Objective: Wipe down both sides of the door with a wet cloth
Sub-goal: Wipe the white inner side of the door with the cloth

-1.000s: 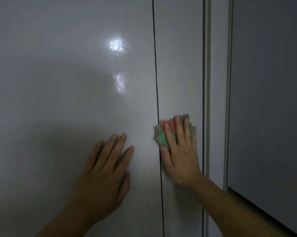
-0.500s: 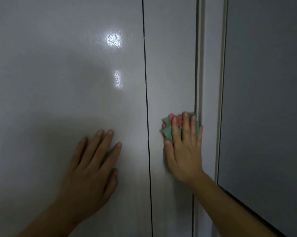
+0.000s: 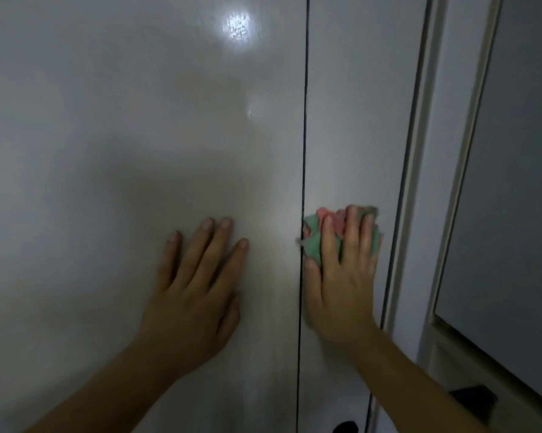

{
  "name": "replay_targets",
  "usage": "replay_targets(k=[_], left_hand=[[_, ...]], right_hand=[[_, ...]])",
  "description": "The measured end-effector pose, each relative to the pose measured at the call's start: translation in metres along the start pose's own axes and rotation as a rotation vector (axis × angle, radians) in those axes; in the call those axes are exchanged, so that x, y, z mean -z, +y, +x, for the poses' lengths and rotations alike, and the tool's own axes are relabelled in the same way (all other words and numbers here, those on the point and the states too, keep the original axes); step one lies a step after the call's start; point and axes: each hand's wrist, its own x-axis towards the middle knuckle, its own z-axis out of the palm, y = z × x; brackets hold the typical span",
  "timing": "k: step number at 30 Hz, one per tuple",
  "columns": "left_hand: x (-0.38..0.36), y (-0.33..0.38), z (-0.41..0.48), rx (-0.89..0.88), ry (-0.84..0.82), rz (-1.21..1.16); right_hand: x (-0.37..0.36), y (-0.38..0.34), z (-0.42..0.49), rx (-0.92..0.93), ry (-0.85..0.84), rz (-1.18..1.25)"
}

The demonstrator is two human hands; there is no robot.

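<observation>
A glossy pale door (image 3: 138,135) fills the view, split by a thin dark vertical seam. My left hand (image 3: 194,289) lies flat on the wide panel left of the seam, fingers straight and spread. My right hand (image 3: 341,276) presses a crumpled green and pink cloth (image 3: 315,242) against the narrow panel right of the seam, fingers laid over it. Most of the cloth is hidden beneath my fingers.
The pale door frame (image 3: 419,182) runs down just right of my right hand. Beyond it stands a grey wall or cabinet face (image 3: 519,214). A dark object (image 3: 473,398) shows low at the right, and a dark spot (image 3: 344,428) at the bottom edge.
My right hand slid the cloth right across the narrow panel, then back left to the seam. My left hand stays flat on the door. The view dropped lower.
</observation>
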Motion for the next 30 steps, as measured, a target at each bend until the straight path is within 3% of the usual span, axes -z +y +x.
replay_targets(k=[4, 10, 13, 18, 24, 27, 30], left_hand=[[-0.003, 0.005, 0.002, 0.026, 0.007, -0.013], [0.011, 0.001, -0.003, 0.016, -0.029, -0.066], [0.014, -0.008, -0.016, 0.020, -0.037, -0.065], [0.014, -0.009, -0.052, 0.066, -0.032, -0.091], [0.010, -0.011, -0.106, 0.098, -0.054, -0.156], [0.004, -0.015, -0.128, 0.084, -0.068, -0.170], [-0.007, -0.008, -0.141, 0.043, -0.072, -0.169]], right_hand=[[-0.011, -0.012, 0.025, 0.034, 0.079, -0.022], [-0.022, -0.007, -0.073, 0.266, -0.098, -0.089], [-0.017, -0.016, -0.048, 0.225, -0.072, -0.056], [-0.022, -0.057, 0.024, 0.010, 0.082, -0.030], [-0.040, -0.081, -0.079, 0.277, -0.115, -0.070], [-0.037, -0.082, -0.072, 0.255, -0.115, -0.091], [-0.039, -0.089, -0.030, 0.113, -0.001, -0.090]])
